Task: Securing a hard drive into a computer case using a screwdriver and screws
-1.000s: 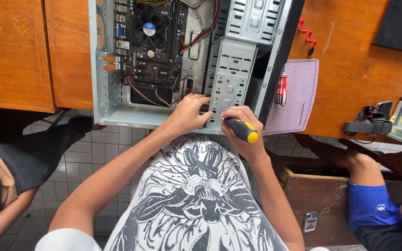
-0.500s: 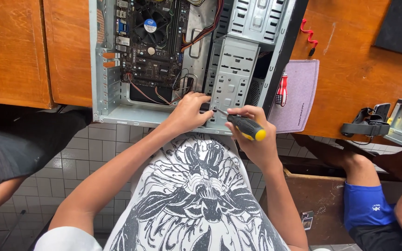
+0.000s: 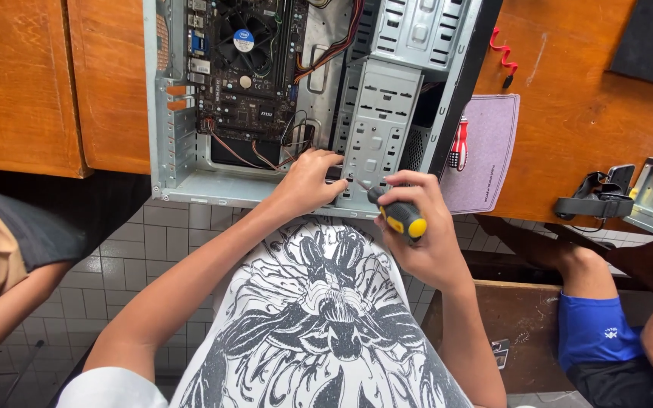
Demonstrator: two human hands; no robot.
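Observation:
An open grey computer case lies on its side over the edge of a wooden table, with its dark motherboard and fan exposed. My left hand rests on the lower edge of the metal drive cage, fingers bent against it. My right hand grips a screwdriver with a black and yellow handle, its tip pointing up-left at the cage's lower edge beside my left fingers. A white shirt with a black print covers my lap below.
A purple mat with a red-handled screwdriver lies right of the case. A red coiled cable sits above it. Another person's legs in blue shorts are at the right, another person's arm at the left. A brown bench stands below.
The view has shifted slightly and my hands sit a little lower in it. My right hand has tilted the screwdriver so its tip meets the cage near my left fingers.

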